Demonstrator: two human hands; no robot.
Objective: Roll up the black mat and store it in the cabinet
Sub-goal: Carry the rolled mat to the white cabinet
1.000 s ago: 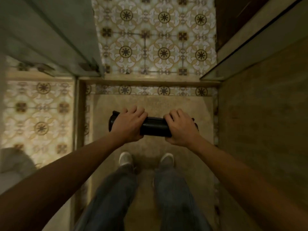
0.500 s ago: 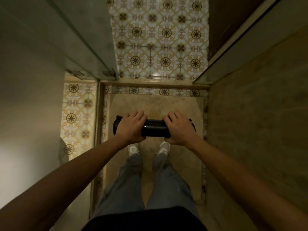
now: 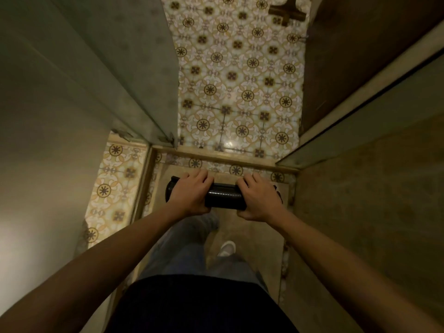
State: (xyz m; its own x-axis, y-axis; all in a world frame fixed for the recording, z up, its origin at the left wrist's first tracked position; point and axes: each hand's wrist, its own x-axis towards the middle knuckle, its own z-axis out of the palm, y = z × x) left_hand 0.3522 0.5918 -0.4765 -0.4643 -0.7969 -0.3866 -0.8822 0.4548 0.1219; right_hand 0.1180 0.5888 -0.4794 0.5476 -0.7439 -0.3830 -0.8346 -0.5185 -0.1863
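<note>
The black mat (image 3: pixel 224 196) is rolled into a tight horizontal cylinder held out in front of me at about waist height. My left hand (image 3: pixel 191 194) grips its left part, with the roll's end sticking out past the hand. My right hand (image 3: pixel 260 200) grips its right part, fingers curled over the top. Only the shiny middle section and both tips of the roll show between and beside the hands. No cabinet is identifiable in view.
I stand in a narrow doorway over a plain beige floor strip (image 3: pixel 257 239). Patterned tile floor (image 3: pixel 240 92) runs ahead past a raised threshold (image 3: pixel 216 153). A grey-green door (image 3: pixel 108 68) stands on the left, a wall (image 3: pixel 372 212) on the right. A wooden furniture leg (image 3: pixel 287 12) is far ahead.
Both hands keep hold of the rolled mat. I have moved forward toward the threshold; one foot has stepped ahead under the roll, and more tiled floor shows beyond.
</note>
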